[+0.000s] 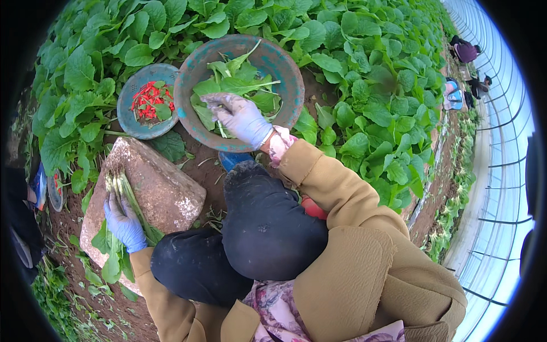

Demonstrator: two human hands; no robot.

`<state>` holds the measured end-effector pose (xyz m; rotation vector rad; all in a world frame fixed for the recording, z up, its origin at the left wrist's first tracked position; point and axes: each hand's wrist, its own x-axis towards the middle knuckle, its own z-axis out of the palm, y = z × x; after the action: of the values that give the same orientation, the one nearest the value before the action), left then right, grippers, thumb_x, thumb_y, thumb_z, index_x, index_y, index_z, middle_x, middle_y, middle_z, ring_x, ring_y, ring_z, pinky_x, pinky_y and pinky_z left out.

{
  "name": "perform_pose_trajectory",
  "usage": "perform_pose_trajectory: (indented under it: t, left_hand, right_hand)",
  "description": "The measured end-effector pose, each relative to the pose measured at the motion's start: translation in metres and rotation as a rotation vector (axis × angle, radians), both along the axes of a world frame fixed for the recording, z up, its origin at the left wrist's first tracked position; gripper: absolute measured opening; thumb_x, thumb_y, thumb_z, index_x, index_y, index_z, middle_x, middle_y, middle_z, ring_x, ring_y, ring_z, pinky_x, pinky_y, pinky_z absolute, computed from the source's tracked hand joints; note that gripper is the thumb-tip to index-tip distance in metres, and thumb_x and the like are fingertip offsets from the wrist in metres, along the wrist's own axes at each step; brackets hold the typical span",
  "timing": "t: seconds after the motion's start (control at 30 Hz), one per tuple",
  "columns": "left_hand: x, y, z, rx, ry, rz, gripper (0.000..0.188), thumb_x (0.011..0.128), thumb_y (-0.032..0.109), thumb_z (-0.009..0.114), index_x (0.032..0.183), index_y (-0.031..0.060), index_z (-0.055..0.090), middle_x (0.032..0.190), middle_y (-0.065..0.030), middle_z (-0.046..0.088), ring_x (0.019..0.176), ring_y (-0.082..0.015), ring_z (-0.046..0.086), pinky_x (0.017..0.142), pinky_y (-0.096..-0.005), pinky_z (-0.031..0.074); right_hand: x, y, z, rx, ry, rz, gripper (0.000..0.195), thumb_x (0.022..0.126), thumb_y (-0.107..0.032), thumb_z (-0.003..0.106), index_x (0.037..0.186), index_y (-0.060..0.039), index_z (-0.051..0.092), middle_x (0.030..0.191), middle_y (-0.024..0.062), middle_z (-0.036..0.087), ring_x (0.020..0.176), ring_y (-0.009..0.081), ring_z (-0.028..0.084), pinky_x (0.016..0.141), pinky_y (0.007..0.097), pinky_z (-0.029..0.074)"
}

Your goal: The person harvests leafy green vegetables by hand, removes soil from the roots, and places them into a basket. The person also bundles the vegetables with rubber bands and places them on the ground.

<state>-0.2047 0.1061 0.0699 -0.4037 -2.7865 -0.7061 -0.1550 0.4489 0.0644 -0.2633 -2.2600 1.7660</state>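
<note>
My left hand (124, 222), in a pale blue-violet glove, grips a bunch of leafy greens (133, 196) by its stalks. The soil-covered roots point away from me, and the leaves hang below my hand. The bunch rests on a soil-stained pale block (166, 188). My right hand (241, 117), gloved and muddy at the fingertips, is over a worn, muddy blue-green basin (295, 89) with its fingers curled. Loose green leaves (243, 79) lie in the basin under it. Whether those fingers hold a leaf is hidden.
A smaller blue-green bowl (128, 119) with red strips (149, 100) stands left of the basin. Dense leafy plants (367, 85) grow ahead. My bent knees (273, 231) are close below the basin. People (466, 51) are at far right by the plastic greenhouse wall (504, 179); another person's leg (21, 222) is at left.
</note>
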Motion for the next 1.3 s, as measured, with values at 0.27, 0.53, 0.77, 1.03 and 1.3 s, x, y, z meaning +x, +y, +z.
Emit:
perform_pose_trajectory:
  t: [0.27,0.53,0.77,1.03,1.3]
  left_hand:
    - [-0.004,-0.025,0.018,0.142,-0.336,-0.125,0.046,0.088,0.014,0.052,0.129,-0.0016,0.038,0.125,-0.0172,0.048,0.113,-0.0226,0.047,0.096,-0.0297,0.034]
    - [-0.012,-0.025,0.071,0.077,-0.32,0.002,0.048,0.086,0.021,0.058,0.127,0.0015,0.042,0.123,-0.0143,0.049,0.11,-0.0184,0.047,0.093,-0.0299,0.036]
    - [-0.003,0.04,0.116,0.315,-0.448,-0.261,0.041,0.088,0.008,0.052,0.126,-0.0035,0.04,0.124,-0.0127,0.048,0.111,-0.0176,0.047,0.096,-0.0299,0.036]
    - [0.026,0.098,0.141,0.322,-0.536,-0.329,0.038,0.087,0.004,0.051,0.123,-0.0051,0.043,0.12,-0.0145,0.051,0.11,-0.0191,0.049,0.096,-0.0315,0.036]
    - [0.037,0.115,0.119,0.253,-0.577,-0.391,0.035,0.084,0.003,0.056,0.117,-0.0027,0.05,0.114,-0.0131,0.056,0.106,-0.018,0.052,0.093,-0.0306,0.038]
  right_hand:
    - [0.198,0.207,-0.101,-0.391,-0.547,-0.756,0.017,0.084,-0.002,0.049,0.097,-0.0032,0.061,0.092,0.0056,0.062,0.075,0.012,0.057,0.066,0.0226,0.048]
    - [0.219,0.265,-0.157,0.222,-1.397,-0.363,0.039,0.084,-0.04,0.049,0.095,-0.0063,0.064,0.099,0.0104,0.063,0.08,0.0205,0.061,0.066,0.0311,0.047]
    - [0.194,0.23,-0.192,-0.259,-1.475,-0.399,0.08,0.076,-0.064,0.045,0.131,-0.0071,0.039,0.134,0.0158,0.039,0.121,0.028,0.04,0.102,0.0391,0.026]
    - [0.234,0.25,-0.245,0.43,-1.412,0.043,0.043,0.08,-0.038,0.046,0.111,-0.0086,0.054,0.114,0.0134,0.053,0.1,0.0297,0.052,0.083,0.0392,0.04]
    - [0.218,0.217,-0.229,0.379,-1.38,0.024,0.045,0.083,-0.039,0.043,0.111,-0.007,0.057,0.114,0.0163,0.054,0.102,0.031,0.053,0.083,0.0386,0.043]
